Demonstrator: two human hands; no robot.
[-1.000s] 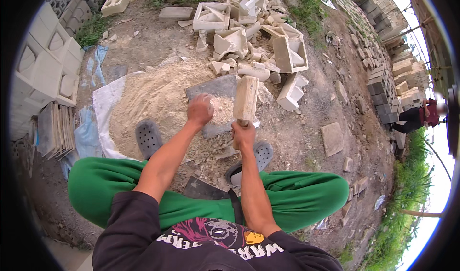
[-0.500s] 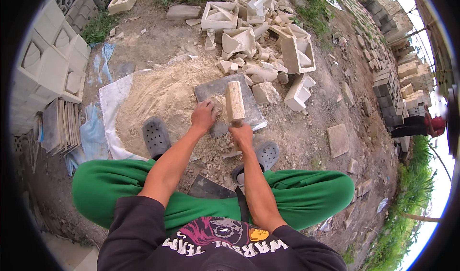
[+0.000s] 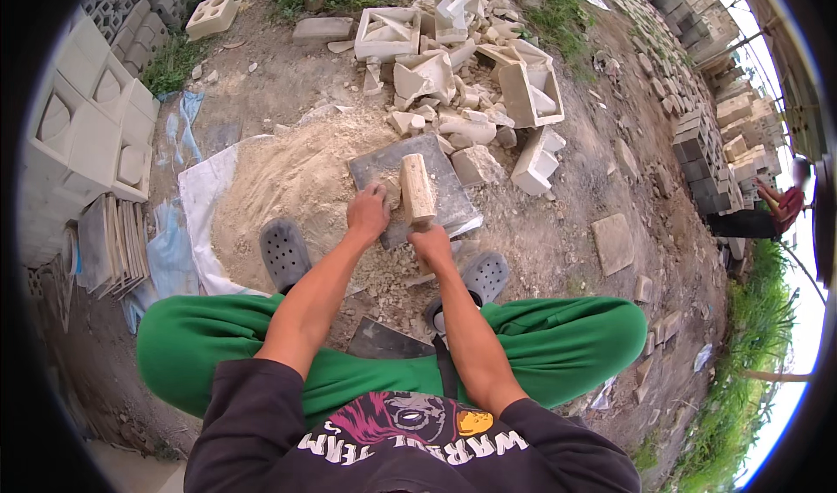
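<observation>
Between my feet lies a flat dark grey slab, dusted with pale crumbs. My right hand is wrapped round the handle of a wooden mallet; its thick, blocky head is low over the slab, and I cannot tell whether it touches. Just left of the mallet head, my left hand is closed on a pale stone chunk at the slab's left part. The fingers hide part of that chunk. A heap of pale crushed powder spreads left of the slab on a white sack.
Broken pale blocks are piled beyond the slab. Grey clogs are on my feet, either side of the work. Stacked blocks and thin boards stand at left. Far right, another person is beside a block stack.
The mallet head has come down a little and shifted slightly left, nearer the chunk under my left hand. The person at far right has straightened up.
</observation>
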